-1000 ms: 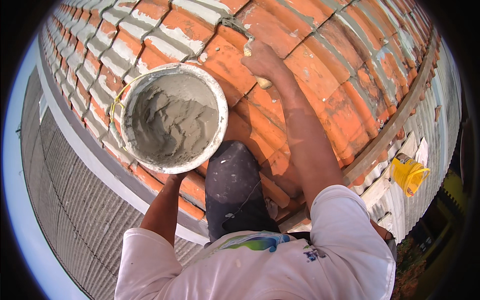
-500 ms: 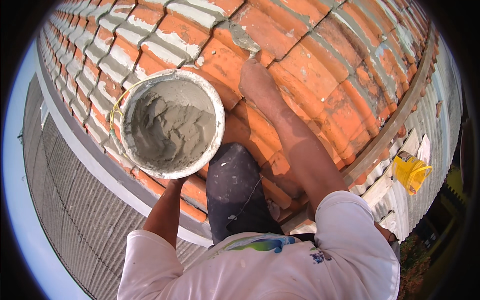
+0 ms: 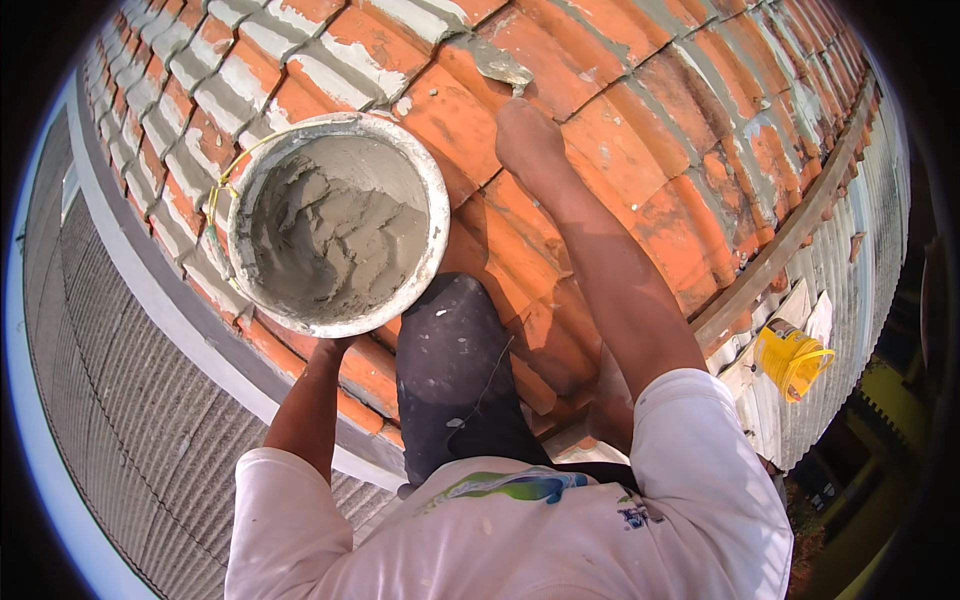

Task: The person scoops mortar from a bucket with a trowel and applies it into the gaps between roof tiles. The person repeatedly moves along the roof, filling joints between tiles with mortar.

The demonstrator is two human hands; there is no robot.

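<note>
My right hand point(image 3: 530, 140) is closed round the handle of a trowel point(image 3: 501, 66), whose mortar-coated blade lies over the orange roof tiles point(image 3: 628, 150) near a tile joint. To its left, a round bucket point(image 3: 434, 220) with a pale crusted rim and a yellow cord handle holds thick grey mortar point(image 3: 335, 240). My left hand point(image 3: 333, 343) is at the bucket's lower side, its fingers hidden under it. My dark-clad leg point(image 3: 450, 370) is bent beside the bucket.
Tiles streaked grey and white point(image 3: 250, 80) spread upward. A grey ledge point(image 3: 170, 300) borders the left edge, with corrugated roofing point(image 3: 120, 380) beyond. At right are a wooden edge strip point(image 3: 780, 260), corrugated sheeting point(image 3: 860, 300), boards and a yellow pail point(image 3: 790, 362).
Since a second ago my right hand has turned, bringing the trowel blade into view over the tiles. Since half a second ago it appears slightly higher, and the whole view has shifted a little.
</note>
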